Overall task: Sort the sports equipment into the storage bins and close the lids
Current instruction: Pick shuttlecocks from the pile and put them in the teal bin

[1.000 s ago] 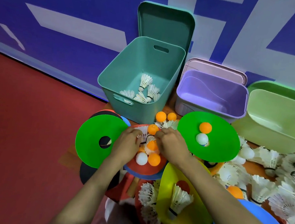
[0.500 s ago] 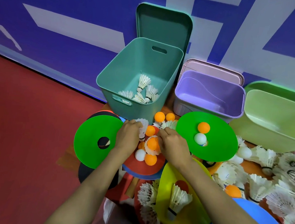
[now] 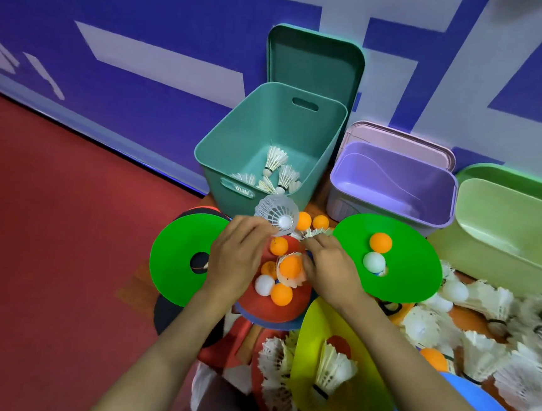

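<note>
White plastic shuttlecock (image 3: 277,214) pinched in left hand (image 3: 237,258), just before teal bin (image 3: 270,123), five shuttlecocks (image 3: 275,159) inside, right hand (image 3: 331,271) touching one feathered shuttlecock (image 3: 319,232), grip unclear, three open bins counting purple bin (image 3: 377,211) and lime bin (image 3: 504,258), two green discs (image 3: 176,262) (image 3: 414,270)

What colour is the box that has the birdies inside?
The bin holding the shuttlecocks is teal green, clearest in the head view.

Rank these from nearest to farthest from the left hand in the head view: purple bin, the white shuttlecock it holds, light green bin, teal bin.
1. White shuttlecock: pinched by the left hand, just above its fingers.
2. Teal bin: directly behind the hand, left end of the row.
3. Purple bin: farther right, middle of the row.
4. Light green bin: far right end.
</note>
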Action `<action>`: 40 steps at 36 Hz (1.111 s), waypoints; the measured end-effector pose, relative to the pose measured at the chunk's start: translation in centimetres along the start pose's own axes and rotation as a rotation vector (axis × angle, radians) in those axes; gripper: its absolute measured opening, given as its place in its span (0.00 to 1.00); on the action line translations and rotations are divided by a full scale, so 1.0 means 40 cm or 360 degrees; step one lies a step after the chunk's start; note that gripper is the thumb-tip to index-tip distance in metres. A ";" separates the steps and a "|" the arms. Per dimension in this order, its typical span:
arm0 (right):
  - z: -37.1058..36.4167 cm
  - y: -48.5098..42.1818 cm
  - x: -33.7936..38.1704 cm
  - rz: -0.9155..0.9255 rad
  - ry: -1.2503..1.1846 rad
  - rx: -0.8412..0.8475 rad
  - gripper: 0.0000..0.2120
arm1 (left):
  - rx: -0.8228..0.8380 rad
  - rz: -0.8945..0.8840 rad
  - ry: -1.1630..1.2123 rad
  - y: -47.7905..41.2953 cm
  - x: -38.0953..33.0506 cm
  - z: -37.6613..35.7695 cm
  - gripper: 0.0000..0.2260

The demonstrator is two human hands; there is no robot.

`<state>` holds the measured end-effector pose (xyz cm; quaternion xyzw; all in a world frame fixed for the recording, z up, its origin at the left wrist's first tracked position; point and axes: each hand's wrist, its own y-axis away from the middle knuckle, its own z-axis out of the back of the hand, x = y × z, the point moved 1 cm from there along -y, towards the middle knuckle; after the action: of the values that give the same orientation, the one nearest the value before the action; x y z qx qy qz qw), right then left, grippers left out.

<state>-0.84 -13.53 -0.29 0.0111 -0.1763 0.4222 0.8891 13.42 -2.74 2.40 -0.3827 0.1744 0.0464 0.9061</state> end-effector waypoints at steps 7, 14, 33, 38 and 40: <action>0.075 -0.045 0.009 -0.0021 -0.0186 -0.0296 0.07 | -0.0132 0.0033 0.0011 -0.150 0.019 -0.029 0.07; 0.133 -0.160 0.024 -0.0047 -0.0159 -0.0259 0.09 | 0.0575 0.0583 -0.0330 -0.335 0.129 -0.101 0.12; 0.035 -0.114 0.004 0.0202 0.0045 0.0809 0.12 | 0.0844 0.0551 -0.0415 -0.291 0.118 -0.142 0.11; 0.026 -0.099 0.003 0.0268 0.0229 0.0760 0.12 | 0.0291 0.0234 -0.0227 -0.180 0.029 -0.106 0.11; 0.018 -0.092 0.003 0.0238 0.0265 0.0618 0.12 | 0.0099 0.0137 -0.0188 -0.129 -0.003 -0.089 0.11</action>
<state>1.78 -15.94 0.89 0.1340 -0.0180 0.5125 0.8480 13.42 -8.89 3.62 -0.3432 0.1383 0.1025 0.9234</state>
